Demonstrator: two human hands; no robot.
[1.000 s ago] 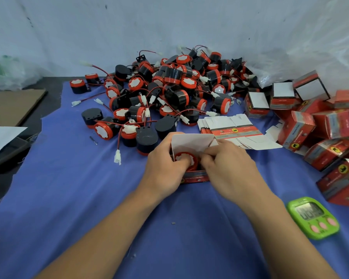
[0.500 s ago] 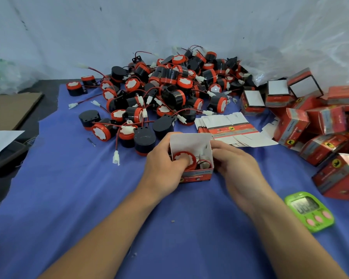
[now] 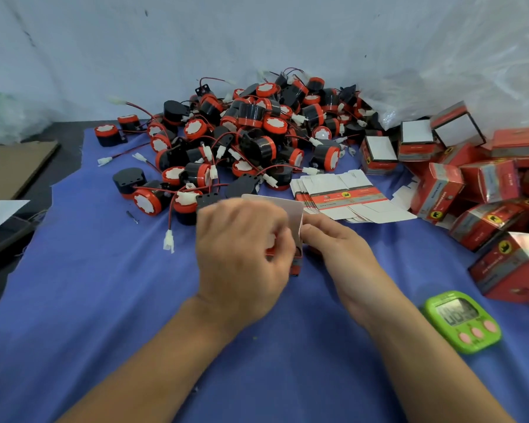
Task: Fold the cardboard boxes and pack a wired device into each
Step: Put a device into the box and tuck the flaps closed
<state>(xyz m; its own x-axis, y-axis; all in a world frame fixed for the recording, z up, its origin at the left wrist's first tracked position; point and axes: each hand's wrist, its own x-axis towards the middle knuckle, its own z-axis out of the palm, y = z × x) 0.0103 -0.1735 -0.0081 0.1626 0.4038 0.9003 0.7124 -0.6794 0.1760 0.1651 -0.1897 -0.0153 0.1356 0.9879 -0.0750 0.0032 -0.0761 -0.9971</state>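
Now the cardboard box [image 3: 292, 218], white flap raised, sits on the blue cloth [image 3: 104, 300] up and left of the green timer [image 3: 461, 320]. The left hand [image 3: 242, 248] curls over it, gripping. The right hand [image 3: 336, 242] pinches its timer-side edge. Wired devices [image 3: 251, 138] are heaped well beyond the timer.

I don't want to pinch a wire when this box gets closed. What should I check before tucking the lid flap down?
1. Box steadied: ok; left hand grips over the box, right hand holds its side.
2. Lid flap free: ok, it stands upright.
3. Device fully seated: cannot tell, left hand covers it.
4. Wire tucked inside: cannot tell, hidden.
5. Loose connector clear of box: ok, lies apart on the cloth.
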